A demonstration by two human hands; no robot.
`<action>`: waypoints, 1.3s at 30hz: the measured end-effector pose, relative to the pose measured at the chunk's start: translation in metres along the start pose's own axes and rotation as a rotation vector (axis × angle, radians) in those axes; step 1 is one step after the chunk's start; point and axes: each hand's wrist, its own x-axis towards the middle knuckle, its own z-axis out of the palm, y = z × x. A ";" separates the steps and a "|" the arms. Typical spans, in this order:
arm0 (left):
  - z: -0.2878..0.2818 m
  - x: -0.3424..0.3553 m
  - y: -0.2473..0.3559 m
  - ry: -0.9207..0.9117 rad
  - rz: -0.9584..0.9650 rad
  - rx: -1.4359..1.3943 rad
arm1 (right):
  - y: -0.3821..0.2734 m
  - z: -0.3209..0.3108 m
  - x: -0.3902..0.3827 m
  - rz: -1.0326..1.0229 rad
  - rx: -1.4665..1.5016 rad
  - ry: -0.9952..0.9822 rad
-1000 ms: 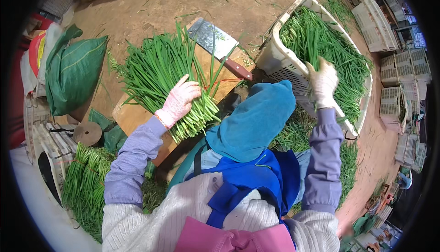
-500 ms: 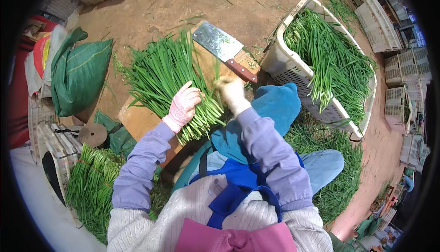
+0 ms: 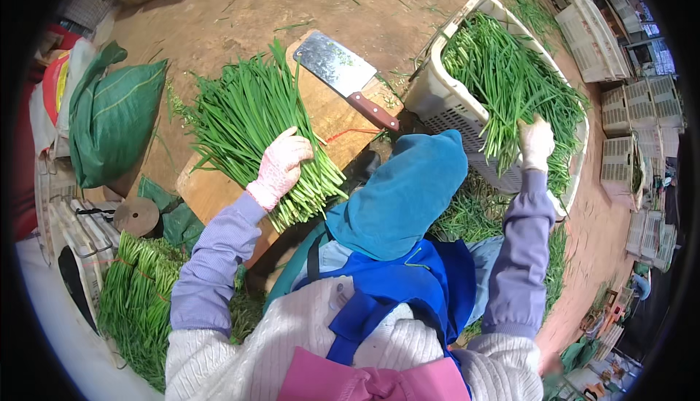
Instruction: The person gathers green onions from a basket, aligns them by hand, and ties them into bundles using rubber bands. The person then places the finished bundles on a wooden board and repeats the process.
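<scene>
My left hand (image 3: 281,159), in a pink-patterned glove, is closed over a thick bundle of long green leafy stalks (image 3: 248,109), pale ends toward me, lying on a wooden board (image 3: 211,197). My right hand (image 3: 536,138), in a pale glove, grips some greens in a white plastic crate (image 3: 437,55) heaped with the same stalks (image 3: 496,73). A broad cleaver (image 3: 335,65) with a wooden handle lies at the board's far end, near a red tie (image 3: 343,135).
Green sacks (image 3: 117,124) and a spool (image 3: 137,217) lie left. Tied bundles (image 3: 135,306) stand low left. Stacked crates (image 3: 642,117) line the right. My bent knee under teal cloth (image 3: 397,189) is between board and crate. Loose greens (image 3: 467,208) lie below the crate.
My right hand moved from the crate to beside the bundle on the board, then back right to the crate. My left hand stays on the bundle.
</scene>
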 end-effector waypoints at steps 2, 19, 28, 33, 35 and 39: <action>0.000 0.004 0.004 0.023 0.016 -0.004 | -0.027 0.003 -0.027 -0.224 0.358 0.136; -0.008 0.013 0.018 0.056 -0.175 0.016 | -0.219 0.098 -0.200 -0.943 0.373 -0.180; 0.006 0.040 0.022 -0.620 -0.159 0.463 | -0.210 0.087 -0.176 -0.991 0.196 0.051; 0.013 0.025 0.011 -0.352 -0.135 0.399 | -0.215 0.106 -0.176 -0.982 0.084 -0.321; 0.013 0.024 0.011 -0.346 -0.170 0.342 | -0.202 0.088 -0.168 -0.815 0.446 -0.745; 0.008 0.033 0.017 -0.385 -0.179 0.357 | -0.198 0.068 -0.162 -0.410 1.407 -1.585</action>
